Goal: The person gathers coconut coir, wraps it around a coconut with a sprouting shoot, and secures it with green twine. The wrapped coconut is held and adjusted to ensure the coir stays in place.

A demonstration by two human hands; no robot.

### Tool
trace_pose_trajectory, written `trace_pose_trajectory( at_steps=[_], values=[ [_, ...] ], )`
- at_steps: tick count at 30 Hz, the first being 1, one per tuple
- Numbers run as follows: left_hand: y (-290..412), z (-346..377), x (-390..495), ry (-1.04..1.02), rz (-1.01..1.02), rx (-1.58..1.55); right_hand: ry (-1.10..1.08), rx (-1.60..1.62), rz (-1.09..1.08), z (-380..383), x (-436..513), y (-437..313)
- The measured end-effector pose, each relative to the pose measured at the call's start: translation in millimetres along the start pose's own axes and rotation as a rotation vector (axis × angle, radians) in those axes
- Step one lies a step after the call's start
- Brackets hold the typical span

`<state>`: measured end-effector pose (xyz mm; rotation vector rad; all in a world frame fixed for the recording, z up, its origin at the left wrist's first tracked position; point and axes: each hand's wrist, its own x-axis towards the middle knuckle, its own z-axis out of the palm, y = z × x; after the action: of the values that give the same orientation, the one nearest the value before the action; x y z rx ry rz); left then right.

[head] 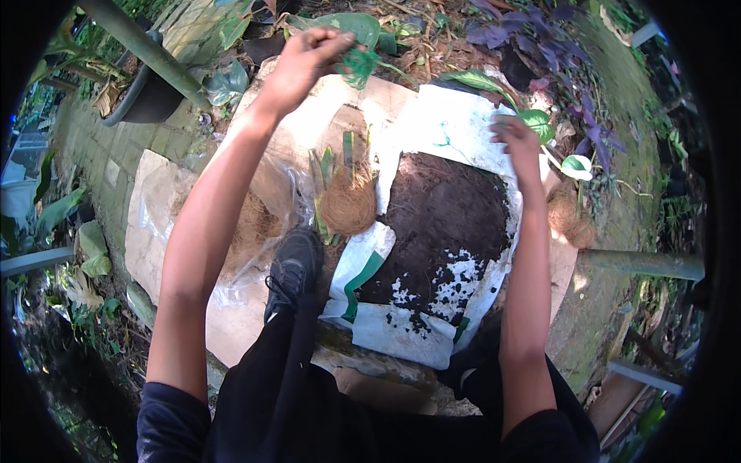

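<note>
My left hand [312,61] is raised over the far edge of the cardboard, its fingers closed on a tangled bundle of green string [359,66]. My right hand [518,142] hovers over the right side of an opened white sack [399,335], fingers bent and blurred; whether they hold any thread is unclear. A thin green strand [444,139] shows against the sack's far flap. Dark soil [446,214] is spread over the sack. Left of it stands a ball wrapped in brown coconut fibre [348,202], with upright green leaves [347,149] behind or rising from it.
Under everything lies cardboard [237,330]. A clear plastic bag [295,179] with loose coconut fibre [255,226] sits left, beside my black shoe [295,263]. More fibre balls [564,211] with leaves stand right. Metal poles [642,264] and a black pot [147,95] flank the area.
</note>
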<state>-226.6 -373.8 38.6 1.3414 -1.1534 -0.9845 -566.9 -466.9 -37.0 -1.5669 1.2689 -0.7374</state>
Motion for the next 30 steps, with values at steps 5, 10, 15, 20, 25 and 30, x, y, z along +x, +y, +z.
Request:
trace_pose_trajectory(
  at_steps=[5, 10, 15, 20, 25, 30],
  values=[
    [-14, 26, 11, 0.057, 0.020, -0.119, -0.017, -0.481, -0.033, 63, 10, 24],
    [-38, 37, 0, -0.047, -0.073, 0.038, -0.100, -0.746, 0.127, 74, 2, 34],
    [-41, 56, -4, -0.179, 0.042, -0.032, -0.104, -0.566, 0.065, 69, -2, 36],
    [-41, 53, 9, -0.070, 0.071, -0.012, -0.118, 0.009, 0.021, 51, 0, 14],
    [-82, 29, 21, 0.170, -0.154, 0.311, -0.150, 0.155, -0.022, 41, -8, -28],
    [-116, 0, 15, 0.341, -0.263, 0.476, -0.214, 0.184, -0.052, 42, -9, -63]
  ],
)
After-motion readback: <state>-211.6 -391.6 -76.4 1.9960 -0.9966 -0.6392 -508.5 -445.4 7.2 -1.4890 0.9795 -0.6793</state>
